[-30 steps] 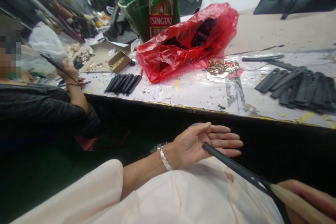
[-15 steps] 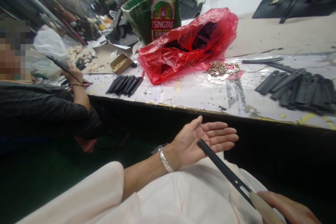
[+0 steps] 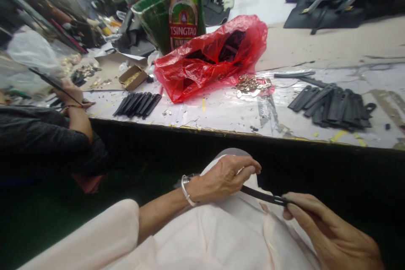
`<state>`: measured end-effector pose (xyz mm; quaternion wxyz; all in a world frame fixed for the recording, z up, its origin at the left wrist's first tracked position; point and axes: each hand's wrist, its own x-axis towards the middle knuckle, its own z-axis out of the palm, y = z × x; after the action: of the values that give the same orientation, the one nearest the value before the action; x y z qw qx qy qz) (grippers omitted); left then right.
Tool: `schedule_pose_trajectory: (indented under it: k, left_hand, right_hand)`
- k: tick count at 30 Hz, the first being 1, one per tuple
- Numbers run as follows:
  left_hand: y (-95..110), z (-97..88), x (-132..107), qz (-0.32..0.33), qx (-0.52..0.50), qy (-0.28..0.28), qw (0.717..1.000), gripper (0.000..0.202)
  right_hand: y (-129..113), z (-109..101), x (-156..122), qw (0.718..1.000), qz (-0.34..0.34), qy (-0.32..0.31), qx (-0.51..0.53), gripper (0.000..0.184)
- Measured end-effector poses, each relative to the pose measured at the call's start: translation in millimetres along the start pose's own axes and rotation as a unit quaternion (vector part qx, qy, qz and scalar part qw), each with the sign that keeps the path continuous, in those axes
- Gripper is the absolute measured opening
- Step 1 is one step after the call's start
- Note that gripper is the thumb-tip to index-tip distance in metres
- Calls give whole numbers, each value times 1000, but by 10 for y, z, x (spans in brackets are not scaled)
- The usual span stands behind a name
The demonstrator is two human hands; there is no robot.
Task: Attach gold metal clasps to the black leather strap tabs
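A narrow black strap (image 3: 260,194) with a slot near its right end stretches between my two hands, low over my light-coloured clothing. My right hand (image 3: 332,223) pinches the slotted end between thumb and fingers. My left hand (image 3: 229,176) is turned back-up, its fingers curled together over the strap's other end. That end is hidden beneath the hand. On the table edge ahead lie a pile of similar black straps (image 3: 335,105) at the right and a neat row of black straps (image 3: 137,104) at the left.
A red plastic bag (image 3: 205,67) with dark pieces stands before a green Tsingtao carton (image 3: 180,19). Gold-coloured metal pieces (image 3: 253,84) lie beside the bag. A small box (image 3: 133,77) sits behind the row. At left, a co-worker's hand (image 3: 69,92) holds a strap. Black bags (image 3: 329,4) lie at back right.
My left hand has turned from open palm-up to curled over the strap. My right hand has moved up and forward with the slotted end. A pale flat piece beside it no longer shows.
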<state>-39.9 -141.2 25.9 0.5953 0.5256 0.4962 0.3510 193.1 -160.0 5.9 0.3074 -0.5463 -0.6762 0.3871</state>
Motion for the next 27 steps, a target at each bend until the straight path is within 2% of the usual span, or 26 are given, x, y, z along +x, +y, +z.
schedule_pose_trajectory:
  k: [4,8,10,13,17,21,27]
  left_hand:
    - [-21,20,18,-71,-123,-141,980,45]
    - [-106,36,80,-120,-224,-203,946,51]
    - [-145,22,116,-135,-236,-191,943,54]
    - [-178,-19,152,-140,-259,-152,943,47]
    - [-193,-77,157,-131,-295,-118,939,42]
    - [-224,-128,160,-131,-312,-85,937,41]
    - [-242,-200,178,-138,-342,-35,929,42]
  right_hand:
    - [-45,45,179,994,90,1,64,23]
    - [-63,143,289,982,148,-3,114,26]
    - [-48,188,342,978,159,-8,133,28]
    - [25,231,462,971,168,-1,172,30]
    - [180,214,723,966,153,48,205,31]
    - [246,140,1066,976,119,88,159,26]
    - [189,118,1577,989,72,84,96,25]
